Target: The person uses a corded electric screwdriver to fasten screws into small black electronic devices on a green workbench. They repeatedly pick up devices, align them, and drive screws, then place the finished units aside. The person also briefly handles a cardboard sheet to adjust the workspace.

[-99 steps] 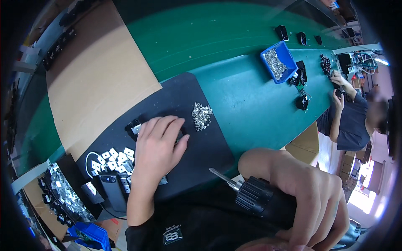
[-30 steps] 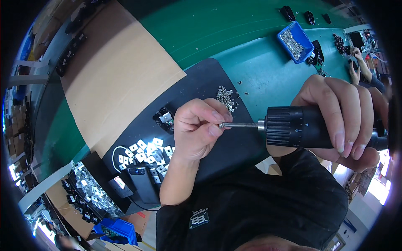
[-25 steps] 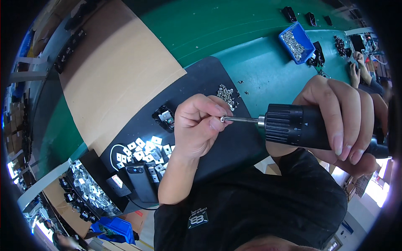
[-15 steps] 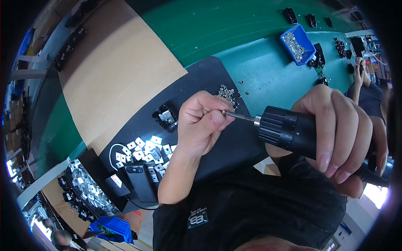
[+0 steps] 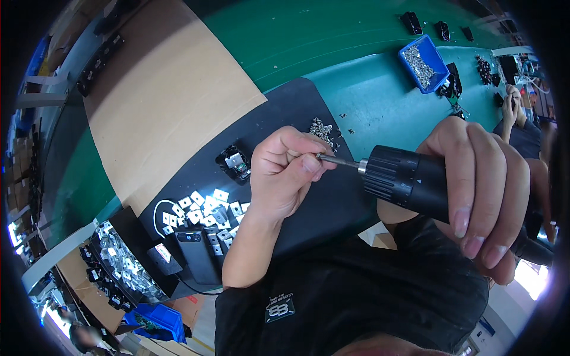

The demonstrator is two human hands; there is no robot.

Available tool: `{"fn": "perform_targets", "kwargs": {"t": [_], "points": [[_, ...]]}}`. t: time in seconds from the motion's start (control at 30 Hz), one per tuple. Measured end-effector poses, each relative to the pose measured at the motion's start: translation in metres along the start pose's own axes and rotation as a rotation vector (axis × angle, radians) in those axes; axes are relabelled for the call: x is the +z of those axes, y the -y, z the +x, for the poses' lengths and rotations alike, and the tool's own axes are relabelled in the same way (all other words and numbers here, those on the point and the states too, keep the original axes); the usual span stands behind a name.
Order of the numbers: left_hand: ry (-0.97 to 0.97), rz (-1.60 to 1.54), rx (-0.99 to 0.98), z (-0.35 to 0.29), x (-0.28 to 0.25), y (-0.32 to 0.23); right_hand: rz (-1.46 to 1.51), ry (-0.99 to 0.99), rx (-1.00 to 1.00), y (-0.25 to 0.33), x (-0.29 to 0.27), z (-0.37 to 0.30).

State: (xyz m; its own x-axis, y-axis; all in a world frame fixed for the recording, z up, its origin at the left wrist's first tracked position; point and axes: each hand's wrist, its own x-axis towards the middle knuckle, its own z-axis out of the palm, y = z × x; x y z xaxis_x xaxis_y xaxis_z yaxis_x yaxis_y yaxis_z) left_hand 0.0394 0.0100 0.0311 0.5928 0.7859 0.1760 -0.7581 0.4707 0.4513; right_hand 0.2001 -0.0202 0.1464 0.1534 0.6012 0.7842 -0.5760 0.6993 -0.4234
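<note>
My right hand [image 5: 484,190] grips a black cordless screwdriver [image 5: 395,178], its metal bit [image 5: 341,161] pointing left. At the bit's tip, my left hand [image 5: 278,175] is closed in a pinch between thumb and forefinger on a small screw [image 5: 320,156], mostly hidden by the fingertips. Just beyond that hand, a pile of loose screws [image 5: 321,128] lies on the black mat [image 5: 291,104]. Left of the hand sits an open black housing [image 5: 233,165] with a silver metal piece and a small circuit board inside.
Several bright metal plates [image 5: 195,215] lie by a black phone-like device [image 5: 199,256] with a cable. More metal parts fill a bin [image 5: 122,261] at lower left. A cardboard sheet [image 5: 172,89] covers the far left; a blue bin [image 5: 439,77] of small parts stands far right, near a co-worker's hands [image 5: 510,107].
Both hands have shifted only slightly. The screwdriver has turned a little and moved slightly left, its bit still at the pinched fingertips.
</note>
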Motion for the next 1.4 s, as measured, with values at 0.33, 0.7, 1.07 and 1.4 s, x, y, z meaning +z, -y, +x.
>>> {"fn": "perform_targets", "kwargs": {"t": [0.33,0.7,1.07,1.4], "points": [[-0.079,0.223,-0.024,-0.001,0.011,-0.009,0.031,-0.018,-0.019,-0.003,-0.004,-0.001],[0.045,1.050,0.144,0.002,0.006,-0.041,0.051,0.300,0.031,0.013,-0.027,0.006],[0.222,2.117,-0.220,-0.040,-0.003,-0.053,0.057,0.399,0.145,0.010,-0.024,0.015],[0.010,2.122,0.002,-0.041,-0.012,-0.031,0.051,0.399,0.085,-0.007,-0.024,0.010]]}}
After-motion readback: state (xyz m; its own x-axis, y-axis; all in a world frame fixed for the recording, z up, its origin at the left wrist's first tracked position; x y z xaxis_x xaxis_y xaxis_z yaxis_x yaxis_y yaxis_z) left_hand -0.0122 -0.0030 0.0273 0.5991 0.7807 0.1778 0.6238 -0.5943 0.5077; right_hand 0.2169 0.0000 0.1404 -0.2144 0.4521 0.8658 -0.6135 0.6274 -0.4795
